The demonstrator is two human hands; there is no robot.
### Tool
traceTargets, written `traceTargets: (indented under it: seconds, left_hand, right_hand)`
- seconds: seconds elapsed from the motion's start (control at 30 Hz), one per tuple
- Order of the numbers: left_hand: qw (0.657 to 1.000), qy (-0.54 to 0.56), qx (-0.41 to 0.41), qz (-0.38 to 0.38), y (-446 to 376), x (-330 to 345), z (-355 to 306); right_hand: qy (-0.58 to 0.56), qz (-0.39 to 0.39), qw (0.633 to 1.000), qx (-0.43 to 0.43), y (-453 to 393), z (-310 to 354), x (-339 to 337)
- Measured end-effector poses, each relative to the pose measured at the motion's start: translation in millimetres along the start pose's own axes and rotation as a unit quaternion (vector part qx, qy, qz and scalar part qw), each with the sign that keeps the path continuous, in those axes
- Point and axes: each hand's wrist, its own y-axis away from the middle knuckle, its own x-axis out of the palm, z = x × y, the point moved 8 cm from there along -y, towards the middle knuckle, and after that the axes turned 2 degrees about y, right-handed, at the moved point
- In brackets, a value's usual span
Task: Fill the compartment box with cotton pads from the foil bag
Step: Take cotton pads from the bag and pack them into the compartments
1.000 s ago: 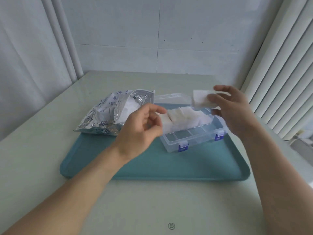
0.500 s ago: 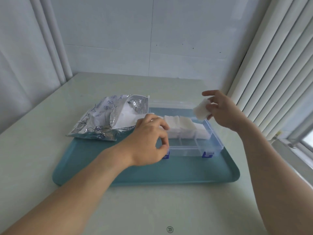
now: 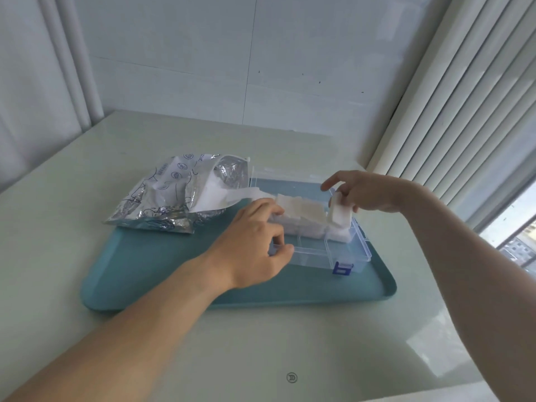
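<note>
Crowding the compartment box (image 3: 345,258) (foil bag (image 3: 185,198) beside): left hand (image 3: 255,245) gripping its edge, right hand (image 3: 365,192) pinching cotton pads (image 3: 338,211)

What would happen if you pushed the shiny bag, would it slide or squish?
The foil bag would probably squish: its skin is crumpled and its open mouth sags. It likely slides easily too, seeming light, with only soft white pads showing inside. It lies flat, half on the tray, so tipping seems unlikely.

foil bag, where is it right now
In the head view the foil bag lies on the tray's far left corner, its open mouth facing the clear compartment box just to its right.
</note>
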Motion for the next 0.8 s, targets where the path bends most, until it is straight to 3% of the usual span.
traceTargets:
  seconds: [0.27,0.53,0.7,0.8]
  left_hand:
    - [1.000,-0.013,-0.003,0.000,0.6,-1.3,-2.6]
    - [1.000,-0.012,0.003,-0.010,1.6,-3.7,-4.2]
    - [1.000,-0.013,0.000,-0.012,1.6,-2.8,-3.4]
    - [1.000,-0.013,-0.001,-0.012,0.9,-3.3,-3.3]
  right_hand:
    - [0.146,-0.007,0.989,0.010,3.8,15.6,8.8]
    - [0.205,-0.049,0.977,0.015,5.9,18.1,9.1]
    - [0.139,-0.165,0.976,-0.007,6.4,13.6,-2.4]
    - [0.158,-0.219,0.962,-0.031,8.4,14.1,-11.3]
